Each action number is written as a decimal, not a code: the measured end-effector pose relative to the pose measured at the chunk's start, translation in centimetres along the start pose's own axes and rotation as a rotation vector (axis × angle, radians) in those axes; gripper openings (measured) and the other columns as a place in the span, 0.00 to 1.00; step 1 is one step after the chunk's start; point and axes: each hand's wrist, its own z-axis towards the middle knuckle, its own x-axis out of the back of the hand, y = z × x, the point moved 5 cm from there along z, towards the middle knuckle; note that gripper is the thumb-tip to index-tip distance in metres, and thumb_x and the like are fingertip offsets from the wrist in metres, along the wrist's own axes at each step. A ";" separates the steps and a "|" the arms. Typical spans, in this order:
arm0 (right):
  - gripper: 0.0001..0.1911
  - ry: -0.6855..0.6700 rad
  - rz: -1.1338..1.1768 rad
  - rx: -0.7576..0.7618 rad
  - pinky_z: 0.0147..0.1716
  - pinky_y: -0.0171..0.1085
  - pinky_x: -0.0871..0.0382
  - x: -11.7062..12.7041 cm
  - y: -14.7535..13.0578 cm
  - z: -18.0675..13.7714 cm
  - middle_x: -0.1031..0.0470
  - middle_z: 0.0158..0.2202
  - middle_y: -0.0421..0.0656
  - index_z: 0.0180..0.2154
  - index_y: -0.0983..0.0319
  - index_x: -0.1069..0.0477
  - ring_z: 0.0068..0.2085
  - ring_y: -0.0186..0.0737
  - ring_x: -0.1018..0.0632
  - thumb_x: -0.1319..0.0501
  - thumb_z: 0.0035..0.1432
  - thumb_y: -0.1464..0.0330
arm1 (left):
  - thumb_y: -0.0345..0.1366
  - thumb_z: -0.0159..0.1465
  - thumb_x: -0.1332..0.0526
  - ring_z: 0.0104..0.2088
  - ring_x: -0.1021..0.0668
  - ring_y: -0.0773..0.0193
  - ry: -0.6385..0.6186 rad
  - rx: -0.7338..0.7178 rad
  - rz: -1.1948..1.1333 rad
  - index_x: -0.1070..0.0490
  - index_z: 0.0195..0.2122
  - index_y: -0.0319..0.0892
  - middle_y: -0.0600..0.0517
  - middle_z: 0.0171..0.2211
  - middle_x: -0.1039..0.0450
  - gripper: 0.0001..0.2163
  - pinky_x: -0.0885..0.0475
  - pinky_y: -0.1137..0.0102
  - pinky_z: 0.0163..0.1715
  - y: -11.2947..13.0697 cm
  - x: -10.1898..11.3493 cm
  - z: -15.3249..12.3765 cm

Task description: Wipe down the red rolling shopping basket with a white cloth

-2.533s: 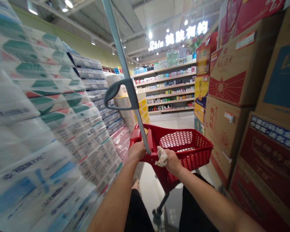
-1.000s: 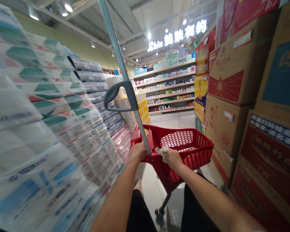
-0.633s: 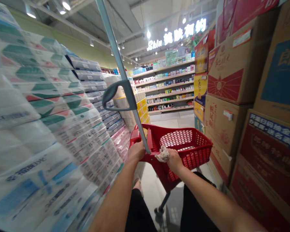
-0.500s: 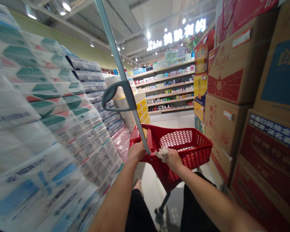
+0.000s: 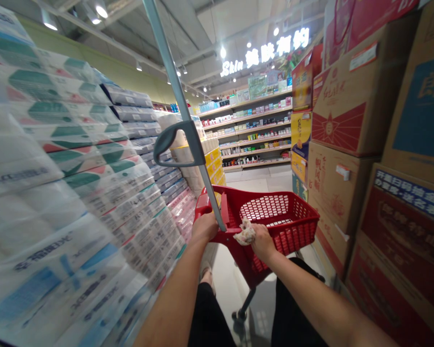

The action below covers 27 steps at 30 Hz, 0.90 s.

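Cloth (image 5: 245, 234) is at five o'clock, by the basket (image 5: 293, 237), clamped in the fingers of our right hand (image 5: 264, 244). Our left hand (image 5: 205, 227) touches the basket; its fingers we cannot tell.

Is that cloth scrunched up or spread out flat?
Scrunched up. The cloth pokes out of the right hand in a lumpy, crumpled bunch, not laid flat.

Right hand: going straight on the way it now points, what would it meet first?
Past the crumpled cloth it holds, probably the lower end of the grey pole; depth is unclear, so the rim of the red basket might come first.
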 end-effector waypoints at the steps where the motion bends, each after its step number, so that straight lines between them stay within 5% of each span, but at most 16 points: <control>1: 0.16 -0.014 -0.016 -0.014 0.45 0.41 0.38 -0.1 0.0 0.2 0.24 0.39 0.47 0.46 0.64 0.29 0.41 0.44 0.27 0.48 0.58 0.72 | 0.44 0.63 0.47 0.46 0.22 0.51 -0.002 0.000 -0.001 0.24 0.42 0.43 0.42 0.44 0.23 0.15 0.30 0.64 0.42 0.0 0.0 0.0; 9: 0.20 -0.115 -0.079 -0.085 0.46 0.40 0.38 -0.1 -0.1 1.2 0.23 0.44 0.45 0.54 0.60 0.33 0.43 0.42 0.25 0.46 0.60 0.71 | 0.44 0.64 0.48 0.45 0.22 0.50 -0.007 0.023 -0.007 0.25 0.41 0.43 0.41 0.44 0.23 0.16 0.29 0.63 0.41 0.0 0.1 0.0; 14: 0.14 -0.079 -0.046 -0.043 0.45 0.39 0.38 -0.1 -0.1 0.6 0.23 0.39 0.45 0.46 0.62 0.29 0.40 0.42 0.26 0.47 0.61 0.71 | 0.43 0.63 0.47 0.45 0.22 0.49 -0.010 0.010 -0.008 0.24 0.41 0.43 0.41 0.44 0.23 0.15 0.29 0.62 0.41 0.0 0.2 -0.1; 27: 0.17 -0.169 -0.122 -0.135 0.43 0.38 0.36 0.6 -0.4 1.8 0.21 0.41 0.44 0.51 0.57 0.30 0.41 0.42 0.23 0.46 0.61 0.67 | 0.44 0.64 0.49 0.46 0.22 0.48 0.004 0.014 -0.009 0.25 0.44 0.44 0.41 0.44 0.23 0.17 0.29 0.61 0.42 0.1 0.2 -0.3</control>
